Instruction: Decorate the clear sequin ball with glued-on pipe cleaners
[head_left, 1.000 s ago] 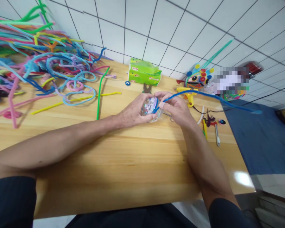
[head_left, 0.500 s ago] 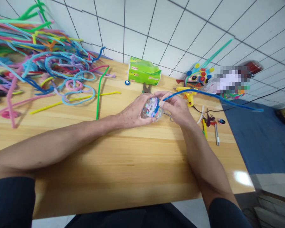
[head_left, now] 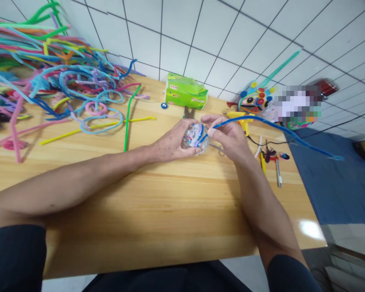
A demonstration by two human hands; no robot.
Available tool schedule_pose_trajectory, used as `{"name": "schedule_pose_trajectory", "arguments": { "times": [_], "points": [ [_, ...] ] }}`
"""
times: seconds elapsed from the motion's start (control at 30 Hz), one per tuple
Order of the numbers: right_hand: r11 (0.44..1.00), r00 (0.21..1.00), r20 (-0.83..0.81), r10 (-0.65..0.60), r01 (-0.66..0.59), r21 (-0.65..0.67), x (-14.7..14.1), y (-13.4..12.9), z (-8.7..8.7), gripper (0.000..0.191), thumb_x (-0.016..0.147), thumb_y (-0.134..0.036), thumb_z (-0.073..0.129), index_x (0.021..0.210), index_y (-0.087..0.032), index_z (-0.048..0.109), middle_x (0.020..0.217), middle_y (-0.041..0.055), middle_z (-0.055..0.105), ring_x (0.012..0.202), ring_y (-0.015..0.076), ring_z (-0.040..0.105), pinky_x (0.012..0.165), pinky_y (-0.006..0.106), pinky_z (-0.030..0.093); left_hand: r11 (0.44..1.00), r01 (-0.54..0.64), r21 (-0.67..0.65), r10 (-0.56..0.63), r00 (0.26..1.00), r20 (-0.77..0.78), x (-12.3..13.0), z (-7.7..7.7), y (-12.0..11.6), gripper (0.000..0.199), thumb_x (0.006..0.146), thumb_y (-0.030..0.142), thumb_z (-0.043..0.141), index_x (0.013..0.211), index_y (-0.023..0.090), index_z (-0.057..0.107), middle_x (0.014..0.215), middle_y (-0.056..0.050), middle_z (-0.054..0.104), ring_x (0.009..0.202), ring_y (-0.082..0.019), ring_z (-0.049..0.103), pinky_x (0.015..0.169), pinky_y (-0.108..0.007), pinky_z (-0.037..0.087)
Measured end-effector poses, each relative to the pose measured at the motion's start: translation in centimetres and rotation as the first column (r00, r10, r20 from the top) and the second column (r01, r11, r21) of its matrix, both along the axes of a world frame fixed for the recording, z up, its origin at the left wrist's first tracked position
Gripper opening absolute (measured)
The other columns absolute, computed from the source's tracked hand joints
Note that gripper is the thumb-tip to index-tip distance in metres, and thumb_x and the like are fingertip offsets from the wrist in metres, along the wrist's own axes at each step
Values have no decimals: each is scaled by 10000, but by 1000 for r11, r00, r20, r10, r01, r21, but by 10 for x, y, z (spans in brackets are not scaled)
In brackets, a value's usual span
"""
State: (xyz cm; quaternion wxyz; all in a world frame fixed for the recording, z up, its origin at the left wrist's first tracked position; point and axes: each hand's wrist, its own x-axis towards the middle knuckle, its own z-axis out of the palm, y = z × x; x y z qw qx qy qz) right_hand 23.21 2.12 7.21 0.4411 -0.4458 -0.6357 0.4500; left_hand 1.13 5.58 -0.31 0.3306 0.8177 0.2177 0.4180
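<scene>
Near the middle of the table, my left hand (head_left: 173, 142) is wrapped round a small clear container (head_left: 194, 137) with shiny, multicoloured bits showing in it. My right hand (head_left: 228, 136) pinches a blue pipe cleaner (head_left: 267, 120) just right of the container. One end of the pipe cleaner lies against the container's face; whether it is fixed there I cannot tell. Its long free part arcs away to the right past the table's edge. Just beyond my hands lie pliers (head_left: 189, 112), and scissors (head_left: 217, 149) show partly beneath my right hand.
A tangled heap of coloured pipe cleaners (head_left: 63, 81) covers the table's left. Behind my hands are a green tissue pack (head_left: 185, 92) and a blue button (head_left: 164, 106). To the right are a yellow glue gun (head_left: 242, 121) with a cord, a decorated craft piece (head_left: 255, 99) and a utility knife (head_left: 279, 173).
My right hand has drawn slightly right, away from the container, and more of the blue pipe cleaner shows between them. My left hand keeps its hold. The view has shifted slightly.
</scene>
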Motion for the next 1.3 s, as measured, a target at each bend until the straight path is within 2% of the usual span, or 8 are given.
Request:
{"name": "schedule_pose_trajectory", "arguments": {
  "times": [0.23, 0.63, 0.97, 1.17, 1.3],
  "points": [
    [1000, 1000, -6, -30, 30, 5, 0, 7, -12, 315, 792, -517, 895, 836, -268, 706, 1220, 38, 784, 1179, 263, 713, 1044, 439, 599, 998, 24, 54, -23, 1000, -14, 0, 1, 1, 736, 886, 500, 776, 1487, 202, 474, 1428, -186, 628, 1320, -350, 639, 1138, -531, 548],
    [1000, 999, -33, -21, 21, -12, -3, 10, -19, 253, 790, -416, 862, 835, -247, 679, 1209, 43, 801, 1172, 259, 713, 1044, 433, 592, 994, 47, 95, -47, 999, -9, -1, -4, 1, 760, 916, 513, 746, 1549, 237, 426, 1501, -184, 589, 1384, -363, 603, 1180, -569, 525],
    [999, 999, -2, 41, -41, -11, 0, 9, -14, 303, 800, -444, 900, 846, -245, 675, 1276, 59, 781, 1215, 267, 706, 1086, 449, 579, 980, 54, 190, -55, 998, 3, -1, -9, 4, 809, 922, 498, 761, 1595, 234, 399, 1561, -194, 563, 1470, -377, 560, 1232, -582, 495],
    [998, 998, 11, 62, -62, 1, -3, 8, -14, 311, 822, -474, 886, 896, -253, 681, 1173, 46, 786, 1152, 259, 715, 1062, 452, 590, 986, 73, 152, -75, 997, 5, -2, -6, 3, 843, 913, 510, 784, 1612, 249, 393, 1587, -199, 547, 1507, -400, 531, 1253, -623, 466],
    [999, 999, -7, 52, -52, -9, -4, 7, -14, 296, 815, -450, 889, 895, -255, 682, 1161, 43, 784, 1135, 258, 719, 1052, 448, 593, 995, 27, 101, -27, 1000, 7, -1, -4, -1, 833, 930, 583, 777, 1598, 239, 418, 1576, -196, 556, 1477, -386, 558, 1236, -597, 487]
  ]
}}
